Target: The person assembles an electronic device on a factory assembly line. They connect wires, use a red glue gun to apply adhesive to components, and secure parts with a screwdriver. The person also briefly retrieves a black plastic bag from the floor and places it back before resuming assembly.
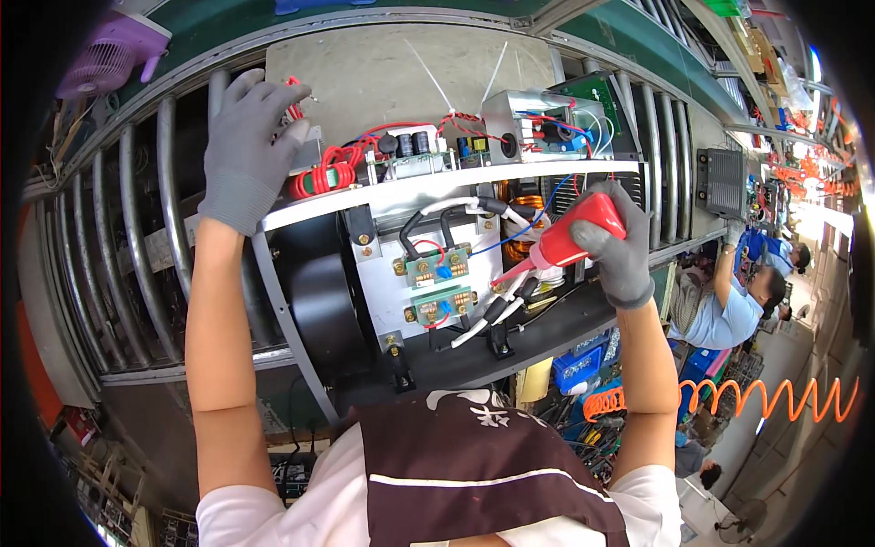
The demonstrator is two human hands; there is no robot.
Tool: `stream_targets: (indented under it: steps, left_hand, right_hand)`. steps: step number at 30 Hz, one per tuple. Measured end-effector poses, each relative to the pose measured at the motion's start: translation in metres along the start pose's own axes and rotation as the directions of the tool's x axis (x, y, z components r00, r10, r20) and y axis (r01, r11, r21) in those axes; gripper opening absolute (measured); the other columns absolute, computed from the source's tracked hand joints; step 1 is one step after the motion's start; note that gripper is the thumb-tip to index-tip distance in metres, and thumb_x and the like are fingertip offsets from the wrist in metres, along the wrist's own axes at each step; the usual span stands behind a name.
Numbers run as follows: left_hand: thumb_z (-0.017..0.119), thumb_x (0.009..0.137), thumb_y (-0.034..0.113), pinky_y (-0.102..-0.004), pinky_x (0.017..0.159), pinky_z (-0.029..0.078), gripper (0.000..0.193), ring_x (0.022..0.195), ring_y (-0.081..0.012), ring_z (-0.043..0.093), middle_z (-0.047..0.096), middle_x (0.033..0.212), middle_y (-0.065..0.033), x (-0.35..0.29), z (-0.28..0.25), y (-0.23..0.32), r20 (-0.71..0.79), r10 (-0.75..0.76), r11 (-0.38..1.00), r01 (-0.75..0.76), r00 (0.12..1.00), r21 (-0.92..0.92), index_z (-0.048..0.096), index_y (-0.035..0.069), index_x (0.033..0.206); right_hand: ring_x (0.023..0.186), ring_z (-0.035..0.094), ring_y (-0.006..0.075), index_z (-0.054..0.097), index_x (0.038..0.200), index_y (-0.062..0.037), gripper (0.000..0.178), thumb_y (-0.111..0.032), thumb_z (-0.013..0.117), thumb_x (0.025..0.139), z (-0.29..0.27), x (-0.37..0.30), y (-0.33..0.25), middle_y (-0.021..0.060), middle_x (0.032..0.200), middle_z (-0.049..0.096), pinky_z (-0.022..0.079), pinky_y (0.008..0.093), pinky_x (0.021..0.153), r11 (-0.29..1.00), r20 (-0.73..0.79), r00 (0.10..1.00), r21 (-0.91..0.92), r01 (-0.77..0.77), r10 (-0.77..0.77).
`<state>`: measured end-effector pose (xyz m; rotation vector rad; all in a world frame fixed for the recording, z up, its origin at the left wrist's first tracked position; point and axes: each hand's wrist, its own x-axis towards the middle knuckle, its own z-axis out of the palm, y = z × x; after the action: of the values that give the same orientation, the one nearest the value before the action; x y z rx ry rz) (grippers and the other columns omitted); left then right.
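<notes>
**Right hand [624,244] gripped a red bottle [583,230] over the open unit [410,187]**

Both hands wore grey gloves. The right one was closed around the bottle, which was tilted so that its thin nozzle [513,271] pointed down and left, the tip near the right ends of two small boards. The left hand [246,150] was at the unit's far left corner, thumb apart from the loosely bent fingers; red wire ends [294,98] showed just beside them (whether it held these, I could not tell).

Nearest was the person's dark apron [483,456], its white stripe running across. The unit lay just beyond it. Inside, a black drum [321,283] filled the left part, and beside it a white plate [387,296] bore the lower board [442,308] and the upper board [436,269], each with a blue part on it. White-and-black cables [492,314] bent past their right side, and a copper coil [522,201] showed behind the bottle.

Past the unit's pale bar came a bundle of red wires [324,180], dark capacitors [406,144] and a metal box [510,114]. Two white ties [430,75] stuck up beyond, against a grey board [355,68]. Metal rollers [169,191] ran along the left. Farther off were a purple fan [102,66] at upper left and, at right, a co-worker [720,310] in light blue.
</notes>
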<state>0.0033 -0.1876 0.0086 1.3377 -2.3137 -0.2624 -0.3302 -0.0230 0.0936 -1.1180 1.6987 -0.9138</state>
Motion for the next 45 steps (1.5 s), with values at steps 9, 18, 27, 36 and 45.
stream_targets:
  steps: [9, 18, 27, 36, 45]
  left_hand:
    - [0.066, 0.077, 0.016, -0.0422, 0.1, 0.038, 0.03, 0.128, -0.0343, 0.037, 0.059, 0.111, -0.0086, 0.002, -0.001, -0.002, 0.039, 0.015, 0.995, -0.019, 0.999, 0.095, 0.063, 0.012, 0.107]
    - [0.064, 0.074, 0.019, -0.0491, 0.102, 0.027, 0.027, 0.119, -0.0318, 0.042, 0.057, 0.108, -0.0083, 0.013, -0.021, 0.024, 0.068, 0.106, 0.937, -0.122, 0.992, 0.328, 0.065, 0.014, 0.1]
    - [0.065, 0.078, 0.03, -0.0404, 0.066, 0.039, 0.032, 0.074, -0.0271, 0.052, 0.052, 0.076, -0.009, 0.058, 0.018, 0.179, 0.282, 0.513, 0.856, -0.508, 0.811, -0.094, 0.061, 0.012, 0.105]
    - [0.064, 0.08, 0.031, -0.0389, 0.063, 0.04, 0.036, 0.074, -0.0253, 0.052, 0.05, 0.079, -0.0074, 0.058, 0.037, 0.169, 0.478, 0.395, 0.914, -0.285, 0.785, -0.288, 0.058, 0.016, 0.112]
    - [0.063, 0.08, 0.026, -0.0385, 0.072, 0.045, 0.035, 0.079, -0.0258, 0.055, 0.055, 0.081, -0.0078, 0.062, 0.048, 0.165, 0.473, 0.415, 0.909, -0.342, 0.777, -0.237, 0.056, 0.015, 0.112]
  right_hand:
    - [0.071, 0.056, 0.0103, 0.056, 0.093, 0.0001, 0.031, -0.02, 0.068, 0.072, -0.02, 0.007, -0.005, 0.0053, 0.079, 0.06, 0.046, 0.0244, 0.064, 0.986, 0.087, 0.993, 0.141, -0.087, 0.075]
    - [0.048, 0.053, 0.0133, 0.053, 0.089, -0.0048, 0.039, -0.043, 0.058, 0.083, -0.09, 0.012, 0.011, 0.0092, 0.072, 0.061, 0.042, 0.0238, 0.041, 0.568, -0.073, 0.996, 0.822, 0.03, 0.052]
    - [0.055, 0.055, 0.0121, 0.05, 0.11, -0.0056, 0.045, -0.044, 0.057, 0.087, -0.112, 0.079, 0.015, 0.011, 0.087, 0.063, 0.044, 0.0215, 0.046, 0.576, -0.177, 0.983, 0.799, 0.174, -0.05]
    - [0.069, 0.056, 0.0106, 0.049, 0.108, -0.0009, 0.049, -0.028, 0.07, 0.072, -0.067, 0.135, -0.031, 0.0071, 0.084, 0.059, 0.046, 0.0227, 0.056, 0.949, -0.19, 0.97, 0.244, 0.197, -0.153]
    - [0.085, 0.061, 0.0159, 0.049, 0.11, 0.0002, 0.053, -0.016, 0.075, 0.067, -0.058, 0.154, -0.04, 0.0096, 0.093, 0.062, 0.05, 0.0302, 0.078, 0.952, -0.061, 0.953, 0.059, 0.301, -0.297]
